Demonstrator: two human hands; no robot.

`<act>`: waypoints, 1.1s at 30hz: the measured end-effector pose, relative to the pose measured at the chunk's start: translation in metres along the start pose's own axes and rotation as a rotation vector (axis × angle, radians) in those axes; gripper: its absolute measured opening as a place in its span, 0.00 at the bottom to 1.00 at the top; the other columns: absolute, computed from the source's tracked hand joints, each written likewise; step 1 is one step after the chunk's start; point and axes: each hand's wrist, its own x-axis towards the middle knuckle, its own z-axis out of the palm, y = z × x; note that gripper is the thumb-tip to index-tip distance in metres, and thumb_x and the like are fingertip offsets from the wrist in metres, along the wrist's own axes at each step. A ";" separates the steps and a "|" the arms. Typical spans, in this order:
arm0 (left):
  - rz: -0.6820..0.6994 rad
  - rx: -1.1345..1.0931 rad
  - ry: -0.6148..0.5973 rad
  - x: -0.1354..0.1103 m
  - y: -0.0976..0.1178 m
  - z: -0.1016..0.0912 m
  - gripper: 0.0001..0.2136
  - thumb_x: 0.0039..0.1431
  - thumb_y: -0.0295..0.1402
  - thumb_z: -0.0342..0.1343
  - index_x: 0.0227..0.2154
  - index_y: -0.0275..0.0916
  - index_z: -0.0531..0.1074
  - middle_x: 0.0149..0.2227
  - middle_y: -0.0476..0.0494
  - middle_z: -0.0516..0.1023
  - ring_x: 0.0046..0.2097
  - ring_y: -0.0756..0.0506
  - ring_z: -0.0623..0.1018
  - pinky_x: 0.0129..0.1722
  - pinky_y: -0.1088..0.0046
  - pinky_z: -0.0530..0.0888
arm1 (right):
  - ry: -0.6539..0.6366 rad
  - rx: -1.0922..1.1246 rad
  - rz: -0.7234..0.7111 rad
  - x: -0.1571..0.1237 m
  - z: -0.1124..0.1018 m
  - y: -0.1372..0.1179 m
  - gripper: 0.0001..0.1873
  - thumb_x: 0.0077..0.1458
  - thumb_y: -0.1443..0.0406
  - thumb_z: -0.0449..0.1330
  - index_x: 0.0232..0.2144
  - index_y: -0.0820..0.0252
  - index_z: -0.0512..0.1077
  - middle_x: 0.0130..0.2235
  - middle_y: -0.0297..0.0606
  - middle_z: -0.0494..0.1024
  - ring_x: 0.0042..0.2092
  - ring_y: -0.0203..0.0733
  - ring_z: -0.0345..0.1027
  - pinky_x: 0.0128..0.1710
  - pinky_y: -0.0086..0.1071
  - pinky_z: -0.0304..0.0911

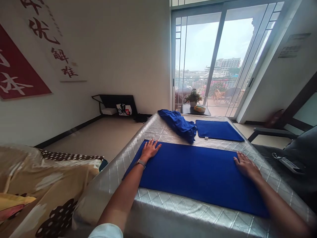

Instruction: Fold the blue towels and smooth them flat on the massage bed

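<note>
A long blue cloth (195,172) lies flat and smooth across the near part of a table with a silvery quilted cover (178,198). My left hand (150,149) rests palm down on its far left corner, fingers spread. On the far right corner lies my right hand (246,165), also flat with fingers extended. Beyond them, a crumpled blue cloth (179,124) sits at the back left of the table. To its right is a flat, folded blue cloth (218,130) with a small white tag at its near edge.
A dark sofa (269,152) with a remote control (288,164) stands at the right. At the left is a patterned, cloth-covered seat (49,185). Behind the table, a potted plant (193,98) stands on a chair before sliding glass doors (213,59). A bag (124,109) lies by the wall.
</note>
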 end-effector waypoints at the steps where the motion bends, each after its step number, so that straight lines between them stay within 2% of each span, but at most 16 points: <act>1: 0.001 -0.003 0.010 0.000 0.001 0.001 0.36 0.68 0.59 0.30 0.70 0.44 0.52 0.73 0.41 0.48 0.73 0.38 0.48 0.70 0.52 0.44 | -0.008 -0.019 0.006 -0.001 -0.006 -0.004 0.38 0.67 0.54 0.33 0.71 0.70 0.49 0.72 0.47 0.50 0.72 0.51 0.43 0.69 0.48 0.43; 3: 0.000 -0.004 0.020 -0.001 0.005 0.002 0.36 0.68 0.59 0.30 0.70 0.44 0.53 0.73 0.42 0.49 0.73 0.38 0.49 0.70 0.52 0.45 | -0.015 -0.100 0.047 -0.005 -0.023 -0.017 0.36 0.66 0.56 0.37 0.68 0.72 0.56 0.70 0.51 0.55 0.70 0.57 0.47 0.68 0.53 0.44; 5: -0.002 0.000 0.026 -0.002 0.008 0.002 0.36 0.68 0.59 0.30 0.70 0.45 0.53 0.73 0.43 0.50 0.73 0.39 0.49 0.70 0.53 0.45 | 0.020 -0.194 0.057 -0.009 -0.041 -0.040 0.32 0.65 0.62 0.41 0.64 0.77 0.62 0.66 0.60 0.62 0.68 0.62 0.52 0.67 0.58 0.43; 7: -0.007 0.005 0.033 -0.003 0.010 0.002 0.35 0.68 0.58 0.30 0.70 0.45 0.54 0.73 0.44 0.51 0.73 0.39 0.49 0.70 0.53 0.45 | 0.076 -0.235 -0.014 -0.013 -0.052 -0.074 0.31 0.62 0.69 0.41 0.62 0.82 0.64 0.63 0.65 0.65 0.67 0.62 0.55 0.67 0.57 0.43; 8: -0.007 0.006 0.035 -0.003 0.010 0.002 0.35 0.68 0.58 0.31 0.70 0.45 0.54 0.73 0.44 0.51 0.73 0.39 0.49 0.70 0.53 0.45 | 0.095 -0.231 -0.074 -0.016 -0.053 -0.094 0.31 0.62 0.70 0.40 0.63 0.81 0.63 0.64 0.64 0.65 0.68 0.59 0.55 0.67 0.54 0.43; 10: -0.001 0.002 0.036 -0.003 0.010 0.002 0.34 0.69 0.58 0.31 0.70 0.45 0.54 0.73 0.44 0.52 0.73 0.38 0.49 0.70 0.52 0.45 | 0.095 -0.201 -0.197 -0.021 -0.048 -0.141 0.31 0.64 0.69 0.39 0.65 0.74 0.61 0.66 0.55 0.63 0.69 0.52 0.53 0.68 0.46 0.44; 12: 0.000 -0.006 0.041 -0.003 0.010 0.001 0.34 0.69 0.58 0.31 0.70 0.45 0.54 0.73 0.44 0.52 0.73 0.38 0.50 0.70 0.52 0.45 | 0.077 -0.163 -0.327 -0.027 -0.036 -0.188 0.31 0.67 0.64 0.38 0.68 0.67 0.59 0.69 0.46 0.60 0.70 0.45 0.51 0.69 0.40 0.44; 14: -0.003 -0.013 0.047 -0.004 0.010 0.001 0.34 0.69 0.58 0.31 0.70 0.45 0.55 0.73 0.43 0.52 0.73 0.38 0.49 0.70 0.52 0.45 | 0.047 -0.111 -0.407 -0.032 -0.022 -0.228 0.32 0.69 0.58 0.36 0.69 0.65 0.55 0.71 0.41 0.56 0.71 0.42 0.47 0.69 0.38 0.42; 17: -0.003 -0.014 0.058 -0.004 0.011 0.001 0.34 0.69 0.57 0.31 0.70 0.45 0.55 0.73 0.42 0.52 0.72 0.38 0.50 0.70 0.52 0.46 | -0.042 -0.018 -0.411 -0.037 -0.006 -0.255 0.35 0.69 0.53 0.34 0.71 0.66 0.50 0.72 0.39 0.49 0.73 0.42 0.39 0.71 0.41 0.38; 19: -0.002 -0.011 0.064 -0.004 0.011 0.001 0.34 0.69 0.57 0.31 0.69 0.45 0.56 0.73 0.43 0.52 0.72 0.38 0.51 0.70 0.53 0.47 | -0.093 0.002 -0.397 -0.034 0.000 -0.247 0.36 0.69 0.52 0.34 0.71 0.64 0.47 0.73 0.38 0.47 0.73 0.41 0.36 0.71 0.42 0.35; 21: -0.003 -0.009 0.070 -0.004 0.010 0.002 0.34 0.69 0.57 0.31 0.69 0.46 0.56 0.73 0.43 0.52 0.72 0.38 0.51 0.70 0.53 0.47 | -0.107 -0.007 -0.387 -0.026 0.005 -0.218 0.36 0.68 0.51 0.34 0.72 0.62 0.46 0.73 0.36 0.46 0.73 0.41 0.35 0.71 0.43 0.34; 24: -0.003 -0.007 0.078 -0.002 0.009 0.005 0.34 0.69 0.57 0.30 0.69 0.46 0.56 0.72 0.43 0.52 0.72 0.38 0.52 0.70 0.52 0.48 | -0.092 -0.026 -0.292 -0.009 0.010 -0.144 0.37 0.67 0.51 0.34 0.72 0.60 0.46 0.73 0.37 0.46 0.73 0.43 0.36 0.71 0.44 0.34; 27: -0.002 -0.001 0.080 0.000 0.007 0.007 0.34 0.69 0.57 0.30 0.69 0.46 0.56 0.72 0.43 0.53 0.72 0.38 0.52 0.70 0.52 0.47 | -0.077 -0.037 -0.129 0.004 0.012 -0.060 0.39 0.66 0.52 0.32 0.72 0.65 0.46 0.73 0.39 0.46 0.73 0.45 0.36 0.71 0.46 0.35; 29: 0.003 0.003 0.070 0.000 0.006 0.007 0.34 0.69 0.57 0.30 0.69 0.46 0.56 0.72 0.43 0.52 0.72 0.39 0.51 0.70 0.53 0.47 | -0.055 -0.020 -0.034 0.007 0.012 -0.017 0.41 0.65 0.51 0.31 0.72 0.68 0.45 0.73 0.42 0.45 0.73 0.47 0.36 0.71 0.48 0.37; 31: 0.006 0.005 0.053 0.001 0.005 0.007 0.34 0.69 0.58 0.30 0.70 0.46 0.55 0.73 0.42 0.51 0.72 0.39 0.51 0.70 0.53 0.46 | -0.032 0.004 0.009 0.006 0.010 0.006 0.42 0.64 0.50 0.31 0.71 0.70 0.46 0.73 0.43 0.45 0.73 0.48 0.36 0.71 0.47 0.38; 33: 0.007 0.003 0.035 0.001 0.004 0.006 0.34 0.69 0.58 0.29 0.70 0.46 0.54 0.73 0.42 0.50 0.73 0.40 0.50 0.70 0.52 0.45 | -0.017 0.020 0.016 0.003 0.008 0.012 0.43 0.64 0.49 0.30 0.71 0.70 0.46 0.73 0.44 0.46 0.73 0.48 0.37 0.71 0.46 0.37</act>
